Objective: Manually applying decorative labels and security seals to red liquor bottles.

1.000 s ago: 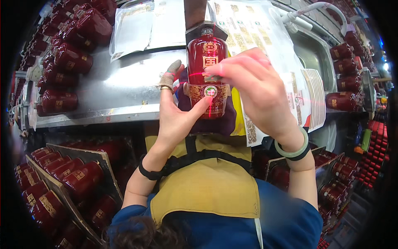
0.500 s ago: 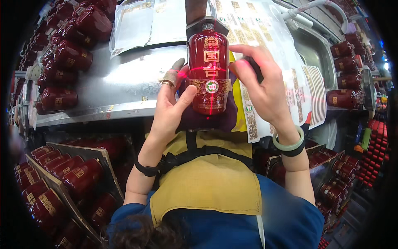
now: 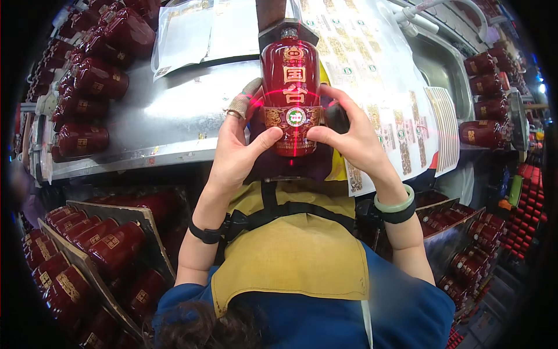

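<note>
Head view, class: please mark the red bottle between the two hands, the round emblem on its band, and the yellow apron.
Red bottle (image 3: 290, 84): head view, on the front of its body.
Round emblem (image 3: 296, 117): head view, on its centre.
Yellow apron (image 3: 293, 259): head view, on its broad front panel.

A mustard-yellow apron (image 3: 293, 256) covers a blue short-sleeved shirt (image 3: 407, 291). The left hand (image 3: 235, 145) has a gold-coloured ring (image 3: 233, 113); a pale green bangle (image 3: 393, 207) circles the right wrist (image 3: 389, 185).

glare whitens the metal bench (image 3: 180, 119), red light crosses the bottle (image 3: 292, 75), and edges curve into black.
</note>
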The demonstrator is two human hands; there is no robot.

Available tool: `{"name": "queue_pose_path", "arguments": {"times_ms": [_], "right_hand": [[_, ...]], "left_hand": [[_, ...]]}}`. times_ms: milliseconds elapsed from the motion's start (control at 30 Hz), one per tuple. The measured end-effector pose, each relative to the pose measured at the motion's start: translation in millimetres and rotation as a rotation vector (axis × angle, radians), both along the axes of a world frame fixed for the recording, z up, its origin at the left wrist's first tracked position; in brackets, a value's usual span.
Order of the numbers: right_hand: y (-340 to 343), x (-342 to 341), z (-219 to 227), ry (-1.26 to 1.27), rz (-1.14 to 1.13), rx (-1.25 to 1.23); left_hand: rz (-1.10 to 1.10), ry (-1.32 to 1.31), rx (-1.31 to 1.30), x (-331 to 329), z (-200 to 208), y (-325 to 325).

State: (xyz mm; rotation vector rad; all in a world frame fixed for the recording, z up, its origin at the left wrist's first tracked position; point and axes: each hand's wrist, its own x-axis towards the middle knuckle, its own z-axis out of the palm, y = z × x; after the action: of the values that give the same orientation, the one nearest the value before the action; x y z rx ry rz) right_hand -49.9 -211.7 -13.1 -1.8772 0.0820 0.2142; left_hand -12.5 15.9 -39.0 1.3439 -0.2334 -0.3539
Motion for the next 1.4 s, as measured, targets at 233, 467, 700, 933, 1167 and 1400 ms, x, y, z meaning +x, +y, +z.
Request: {"name": "queue_pose_path", "arguments": {"times_ms": [233,467,700,933,1167,1400], "right_hand": [[12.3,-6.9,31.3,-0.830,0.110,-0.451],[-3.2,-19.6,32.1,-0.638,0.092,-0.407],[36.3,-16.5,-6.0,-0.483,-0.101,-0.487],[33.8,-13.0,-26.0,-0.498,-0.107,-0.395],[22.5,-9.2,-1.3,-0.504,-0.071,-0.281],[16.7,-11.6,20.4,-0.460,0.029,-0.359]], "left_hand": [[0.034,0.067,-0.134,-4.1,-5.7,3.1],[0.159,-0.560,0.468,-26.5,-11.6,10.4],[0.115,-0.672,0.599,-39.0,-26.7,5.3],[0.137,-0.608,0.559,-36.0,-28.5,3.4],[0.059,-0.740,0.717,-39.7,-15.7,5.5],[0.285,-0.909,0.609,-30.6,-13.5,-12.0]]}}
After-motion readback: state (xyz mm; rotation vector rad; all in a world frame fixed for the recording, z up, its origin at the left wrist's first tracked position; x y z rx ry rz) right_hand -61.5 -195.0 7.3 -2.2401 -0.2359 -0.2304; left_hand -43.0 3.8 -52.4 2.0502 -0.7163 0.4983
